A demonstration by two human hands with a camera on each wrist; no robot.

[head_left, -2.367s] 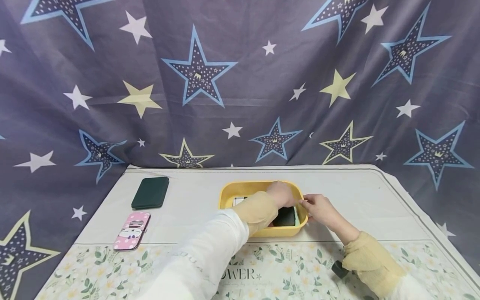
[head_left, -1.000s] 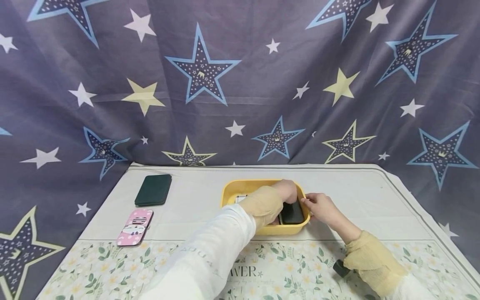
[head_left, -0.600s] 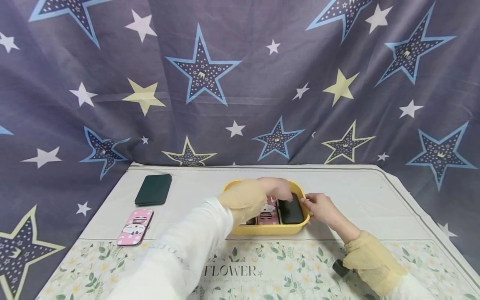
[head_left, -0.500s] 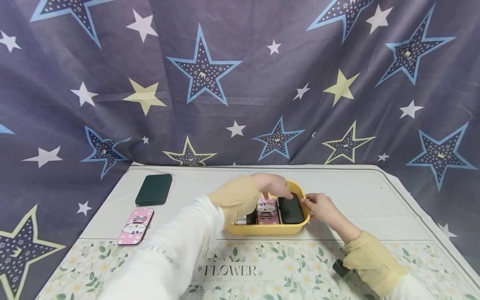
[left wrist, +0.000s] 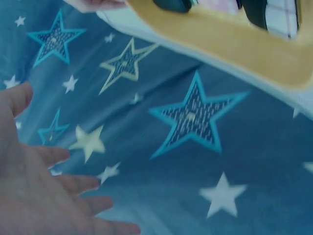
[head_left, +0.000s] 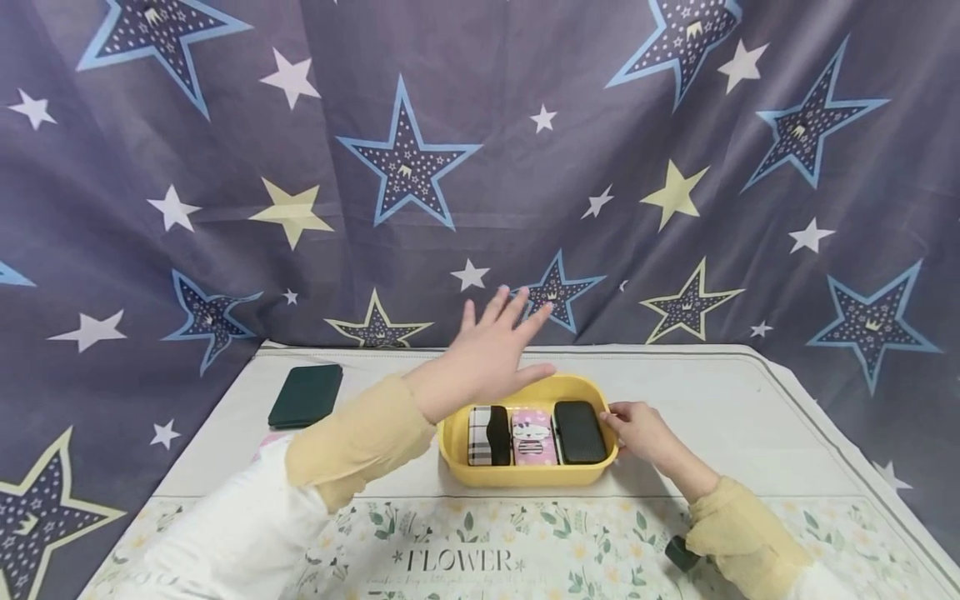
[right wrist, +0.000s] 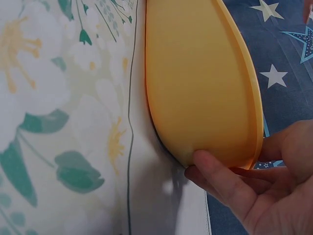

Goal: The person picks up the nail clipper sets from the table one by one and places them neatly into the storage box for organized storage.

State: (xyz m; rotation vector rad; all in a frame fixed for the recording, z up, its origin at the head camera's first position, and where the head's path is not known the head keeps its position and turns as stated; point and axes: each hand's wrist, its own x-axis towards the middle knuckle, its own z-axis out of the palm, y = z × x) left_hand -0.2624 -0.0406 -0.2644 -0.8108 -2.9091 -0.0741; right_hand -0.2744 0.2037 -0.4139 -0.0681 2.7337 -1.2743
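Observation:
A yellow plastic box (head_left: 525, 477) stands on the table. Inside it, side by side, are a plaid wallet (head_left: 477, 437) with a black flap, a pink cat-print case (head_left: 534, 452) and a black case (head_left: 581, 433). My left hand (head_left: 480, 358) hovers over the box's back left, fingers spread and holding nothing; the left wrist view also shows that bare left hand (left wrist: 39, 196). At the box's right end, my right hand (head_left: 645, 433) pinches the rim. In the right wrist view, its fingers press the outer wall of the box (right wrist: 200, 83).
A dark green wallet (head_left: 305, 396) lies at the table's back left. Just in front of it, my left sleeve (head_left: 360, 442) hides most of a second pink case (head_left: 270, 437). A star-patterned curtain (head_left: 450, 167) hangs behind the table. A small dark object (head_left: 680, 552) sits by my right sleeve.
My left hand has come up out of the box and moved back and left, its fingers now spread. The box's contents show fully. My right hand stays on the rim.

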